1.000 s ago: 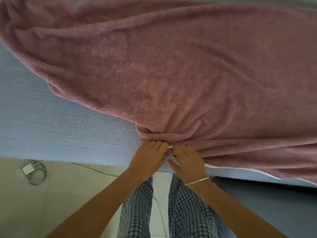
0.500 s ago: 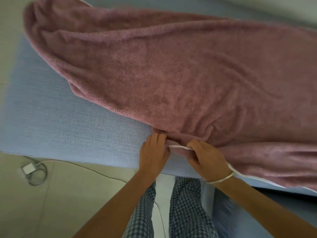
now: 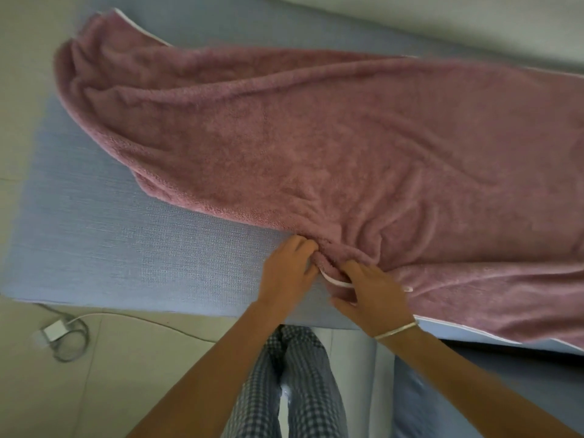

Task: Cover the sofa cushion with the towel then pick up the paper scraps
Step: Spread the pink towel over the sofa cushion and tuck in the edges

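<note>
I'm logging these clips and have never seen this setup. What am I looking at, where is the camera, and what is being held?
There is no machine here: a person works with bare hands. Every picture comes from one camera worn on the head, looking down, so the arms enter from the bottom. A pink towel lies crumpled across a blue cushion, leaving its picture-left part bare. At the towel's near edge the left hand curls its fingers into the bunched fabric, and the right hand, with a bracelet on its wrist, pinches the white-trimmed hem beside it. Below are checked trousers and a floor with a charger and cable.
</note>
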The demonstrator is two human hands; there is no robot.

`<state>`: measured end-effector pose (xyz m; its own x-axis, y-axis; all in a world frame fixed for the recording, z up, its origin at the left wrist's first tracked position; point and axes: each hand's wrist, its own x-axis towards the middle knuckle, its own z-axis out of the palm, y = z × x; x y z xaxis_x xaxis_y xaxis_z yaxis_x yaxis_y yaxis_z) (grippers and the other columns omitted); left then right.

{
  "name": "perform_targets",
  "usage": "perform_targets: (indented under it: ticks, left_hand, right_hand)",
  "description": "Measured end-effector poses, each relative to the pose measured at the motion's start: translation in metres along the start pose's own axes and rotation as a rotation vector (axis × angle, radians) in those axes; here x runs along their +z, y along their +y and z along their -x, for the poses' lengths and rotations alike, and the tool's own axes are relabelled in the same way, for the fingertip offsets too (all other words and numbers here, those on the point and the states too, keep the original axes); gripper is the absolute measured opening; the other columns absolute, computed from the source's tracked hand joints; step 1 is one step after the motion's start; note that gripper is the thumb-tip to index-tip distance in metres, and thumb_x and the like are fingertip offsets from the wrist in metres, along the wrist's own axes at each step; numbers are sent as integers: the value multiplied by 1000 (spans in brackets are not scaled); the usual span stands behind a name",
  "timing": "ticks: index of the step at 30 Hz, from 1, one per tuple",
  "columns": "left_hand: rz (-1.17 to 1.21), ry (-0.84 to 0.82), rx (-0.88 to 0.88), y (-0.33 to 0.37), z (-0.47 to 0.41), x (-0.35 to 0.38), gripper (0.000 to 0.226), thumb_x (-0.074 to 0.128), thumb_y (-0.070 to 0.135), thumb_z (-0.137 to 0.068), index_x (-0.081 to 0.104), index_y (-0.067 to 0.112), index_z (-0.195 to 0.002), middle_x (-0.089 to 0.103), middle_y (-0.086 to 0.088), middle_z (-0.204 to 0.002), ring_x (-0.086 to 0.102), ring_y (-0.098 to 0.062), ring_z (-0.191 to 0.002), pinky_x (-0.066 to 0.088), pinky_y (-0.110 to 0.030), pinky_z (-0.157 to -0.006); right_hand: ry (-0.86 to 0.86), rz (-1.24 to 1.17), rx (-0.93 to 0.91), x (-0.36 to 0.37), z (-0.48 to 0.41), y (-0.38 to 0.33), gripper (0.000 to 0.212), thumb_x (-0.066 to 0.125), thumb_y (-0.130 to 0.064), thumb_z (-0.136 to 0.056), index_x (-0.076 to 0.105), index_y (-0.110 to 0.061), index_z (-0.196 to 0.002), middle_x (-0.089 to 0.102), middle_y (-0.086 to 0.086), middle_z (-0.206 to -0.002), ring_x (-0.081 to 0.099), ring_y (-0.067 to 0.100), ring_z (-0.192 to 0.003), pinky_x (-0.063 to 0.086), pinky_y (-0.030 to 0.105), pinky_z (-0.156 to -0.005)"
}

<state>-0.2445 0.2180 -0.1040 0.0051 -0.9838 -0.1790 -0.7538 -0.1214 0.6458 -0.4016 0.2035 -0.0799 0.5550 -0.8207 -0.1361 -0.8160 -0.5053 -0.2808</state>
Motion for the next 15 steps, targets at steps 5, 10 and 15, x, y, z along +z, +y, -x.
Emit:
perform_targets:
  ticks: [5, 10, 15]
  left_hand:
    - [-6, -47, -160, -3, 9, -6, 25, 51, 23, -91, 52, 7, -110, 56, -8, -111, 60, -30, -88, 38, -30, -62]
    - [-24, -85, -316, 10, -6, 4, 41, 55, 27, -88, 40, 3, -118, 49, -11, -119, 54, -28, -98, 34, -27, -64]
    - [-23, 101, -288, 34, -39, 11, 28, 56, 7, -86, 50, -2, -111, 52, -17, -122, 56, -34, -99, 38, -32, -63]
  right_hand:
    - [22, -141, 163, 4, -32, -34, 33, 39, -36, -75, 58, -11, -67, 58, 0, -41, 53, 16, -29, 22, 18, -25]
    - [69, -365, 218, -13, -39, -22, 67, 25, -56, -89, 58, -4, -63, 55, 5, -40, 49, 16, -31, 13, 13, -33]
    - [-114, -567, 293, -22, -34, 7, 57, 27, -66, -71, 49, -14, -83, 34, -15, -51, 36, 3, -44, 28, 17, -44]
